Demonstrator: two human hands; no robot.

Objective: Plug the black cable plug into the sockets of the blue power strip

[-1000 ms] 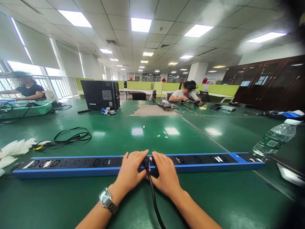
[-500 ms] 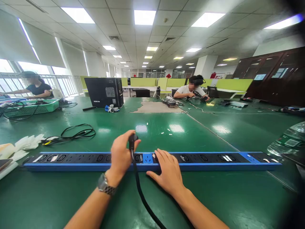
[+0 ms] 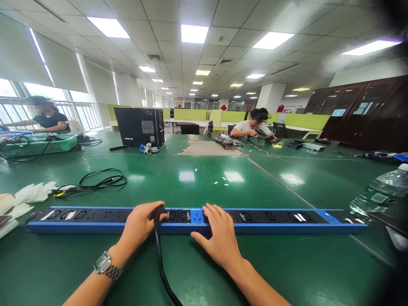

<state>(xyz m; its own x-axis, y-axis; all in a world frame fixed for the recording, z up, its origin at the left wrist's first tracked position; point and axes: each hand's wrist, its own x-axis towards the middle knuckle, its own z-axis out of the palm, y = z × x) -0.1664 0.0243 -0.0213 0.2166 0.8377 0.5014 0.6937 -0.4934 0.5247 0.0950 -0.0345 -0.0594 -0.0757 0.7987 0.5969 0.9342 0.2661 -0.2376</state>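
Note:
A long blue and black power strip [image 3: 261, 230] lies across the green table in front of me. My left hand [image 3: 143, 223], with a watch on the wrist, grips a black power plug [image 3: 158, 211] down at the strip, left of the blue socket block [image 3: 197, 216]. Fingers hide most of the plug, so I cannot tell how far it sits in a socket. Its thick black cord [image 3: 161, 267] runs down towards me. Just right of the blue block my right hand [image 3: 220, 233] rests over the strip, fingers stretched and thumb spread along the near side.
A coiled black cable [image 3: 103, 182] and white tissues [image 3: 35, 194] lie at left. Further back are a green basket [image 3: 65, 143], a black computer case [image 3: 139, 126] and gloves [image 3: 148, 148]. A water bottle [image 3: 379, 191] stands at right. Two people sit across the table.
My left hand has moved down and left with the plug, from above the strip to its top face. My right hand stays on the strip. The view has tilted slightly.

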